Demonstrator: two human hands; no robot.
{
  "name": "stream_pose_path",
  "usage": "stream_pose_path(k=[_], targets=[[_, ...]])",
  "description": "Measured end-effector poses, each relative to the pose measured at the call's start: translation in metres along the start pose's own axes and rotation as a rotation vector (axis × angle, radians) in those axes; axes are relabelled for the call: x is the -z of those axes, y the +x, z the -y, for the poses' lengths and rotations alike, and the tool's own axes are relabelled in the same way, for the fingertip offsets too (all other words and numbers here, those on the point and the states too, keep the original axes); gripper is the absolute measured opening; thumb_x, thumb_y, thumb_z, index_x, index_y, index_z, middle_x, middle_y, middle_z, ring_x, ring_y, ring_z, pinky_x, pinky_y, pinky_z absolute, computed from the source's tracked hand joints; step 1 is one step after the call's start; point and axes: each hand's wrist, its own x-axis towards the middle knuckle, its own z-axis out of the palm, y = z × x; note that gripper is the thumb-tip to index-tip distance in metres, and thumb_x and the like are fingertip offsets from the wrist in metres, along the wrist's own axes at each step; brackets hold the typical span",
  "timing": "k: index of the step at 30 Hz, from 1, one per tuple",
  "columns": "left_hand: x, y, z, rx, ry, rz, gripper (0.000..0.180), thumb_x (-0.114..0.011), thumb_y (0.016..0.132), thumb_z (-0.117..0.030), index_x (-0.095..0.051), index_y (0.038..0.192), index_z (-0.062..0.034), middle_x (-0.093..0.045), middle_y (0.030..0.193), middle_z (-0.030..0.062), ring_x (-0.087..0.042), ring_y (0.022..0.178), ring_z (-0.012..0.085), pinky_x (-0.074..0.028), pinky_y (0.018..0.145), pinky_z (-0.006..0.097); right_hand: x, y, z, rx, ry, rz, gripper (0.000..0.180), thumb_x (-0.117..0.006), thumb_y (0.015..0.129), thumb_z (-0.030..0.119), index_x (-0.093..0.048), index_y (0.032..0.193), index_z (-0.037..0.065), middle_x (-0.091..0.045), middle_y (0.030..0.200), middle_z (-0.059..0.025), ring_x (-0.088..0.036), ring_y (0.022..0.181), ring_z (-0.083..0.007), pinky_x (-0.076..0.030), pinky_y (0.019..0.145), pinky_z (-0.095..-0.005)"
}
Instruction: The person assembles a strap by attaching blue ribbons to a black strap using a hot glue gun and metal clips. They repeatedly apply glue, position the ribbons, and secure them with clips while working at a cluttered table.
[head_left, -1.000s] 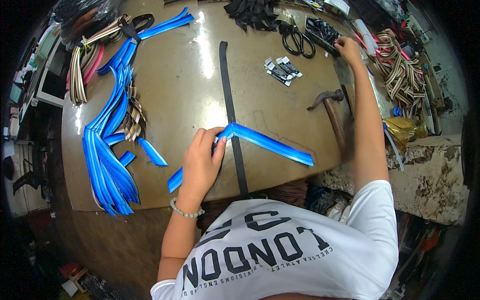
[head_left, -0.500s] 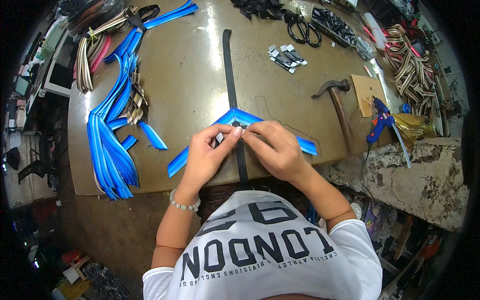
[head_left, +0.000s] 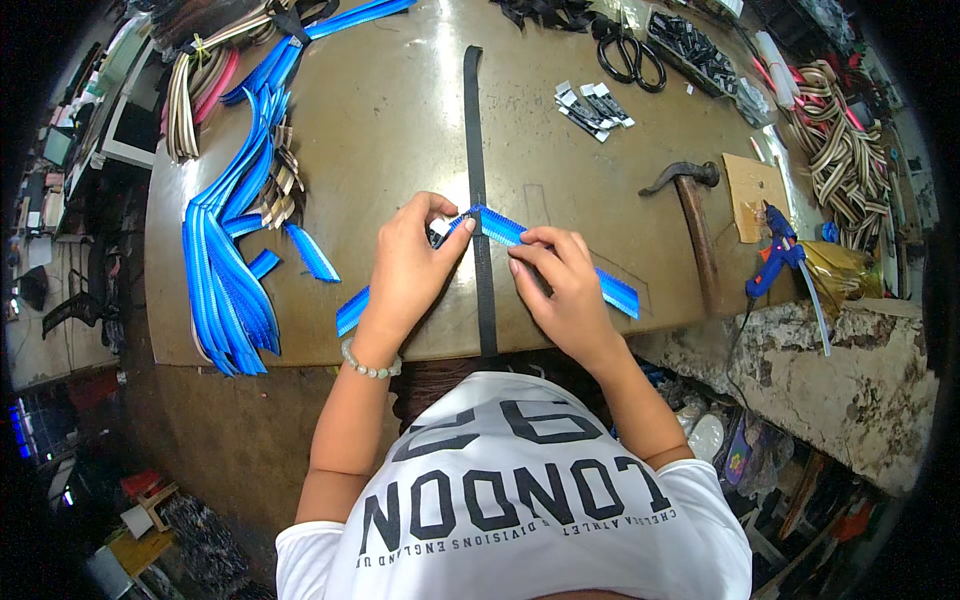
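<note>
On the brown worktable (head_left: 400, 130), both hands' grips pinch the folded blue strap (head_left: 500, 228).

labels (head_left: 593, 104): small cluster of flat rectangular tags, black and white, lying loose on the brown table (head_left: 400, 130) right of the black strap (head_left: 473, 120), below the scissors (head_left: 627, 52).

label (head_left: 438, 231): one small black-and-white tag, pinched in the left hand (head_left: 410, 262) at the fold of the blue ribbon (head_left: 500, 227).

packet (head_left: 700, 52): clear plastic bag of small dark pieces, long and narrow, at the far right edge of the table.

screen (head_left: 128, 100): pale flat panel with white frame, tilted, off the table's left side; its face is too small to tell.

card (head_left: 752, 192): brown cardboard piece, roughly square, beside the hammer (head_left: 692, 215).
</note>
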Motion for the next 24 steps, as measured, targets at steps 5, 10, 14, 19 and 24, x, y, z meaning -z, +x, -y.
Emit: stream_pose_path(k=[5, 10, 14, 19, 24], targets=[[0.000, -0.006, -0.001, -0.014, 0.004, 0.008, 0.020, -0.073, 0.083, -0.015, -0.064, 0.097, -0.0046, -0.066, 0.087, 0.0141, -0.064, 0.079, 0.0286, -0.050, 0.071, 0.037, 0.017, -0.013, 0.019, 0.149, -0.028, 0.218, 0.032, -0.067, 0.074, -0.002, -0.066, 0.105, 0.006, -0.057, 0.113, -0.0131, -0.053, 0.106, -0.0320, -0.043, 0.093, -0.0420], [0.001, -0.006, 0.001, -0.052, 0.055, 0.028, 0.014, -0.073, 0.083, -0.015, -0.066, 0.093, -0.0079, -0.061, 0.081, 0.0109, -0.060, 0.071, 0.0275, -0.048, 0.065, 0.038, 0.014, -0.028, 0.030, 0.343, -0.132, 0.460, 0.050, -0.071, 0.068, 0.007, -0.060, 0.117, 0.011, -0.052, 0.114, -0.0120, -0.050, 0.110, -0.0316, -0.042, 0.096, -0.0448], [0.000, -0.006, 0.004, -0.076, 0.014, 0.011, 0.013, -0.072, 0.083, -0.014, -0.069, 0.092, -0.0066, -0.060, 0.081, 0.0112, -0.059, 0.070, 0.0272, -0.048, 0.065, 0.038, 0.004, -0.021, 0.022, 0.306, -0.097, 0.472, 0.052, -0.075, 0.068, 0.016, -0.057, 0.117, 0.009, -0.050, 0.112, -0.0128, -0.052, 0.102, -0.0314, -0.044, 0.089, -0.0428], [0.007, -0.008, 0.009, -0.052, -0.089, 0.072, 0.015, -0.072, 0.082, -0.012, -0.069, 0.096, -0.0059, -0.061, 0.085, 0.0123, -0.059, 0.071, 0.0277, -0.048, 0.066, 0.037, 0.007, 0.005, 0.020, 0.386, -0.110, 0.484, 0.040, -0.072, 0.071, 0.013, -0.061, 0.109, 0.005, -0.052, 0.105, -0.0129, -0.055, 0.089, -0.0293, -0.049, 0.074, -0.0359], [0.007, -0.008, 0.011, -0.091, -0.121, 0.061, 0.016, -0.070, 0.083, -0.010, -0.069, 0.098, -0.0049, -0.061, 0.088, 0.0133, -0.060, 0.074, 0.0290, -0.048, 0.069, 0.038, 0.012, 0.055, 0.013, 0.401, -0.083, 0.458, 0.024, -0.057, 0.080, 0.002, -0.059, 0.104, 0.004, -0.058, 0.102, -0.0156, -0.062, 0.094, -0.0331, -0.051, 0.078, -0.0396]])
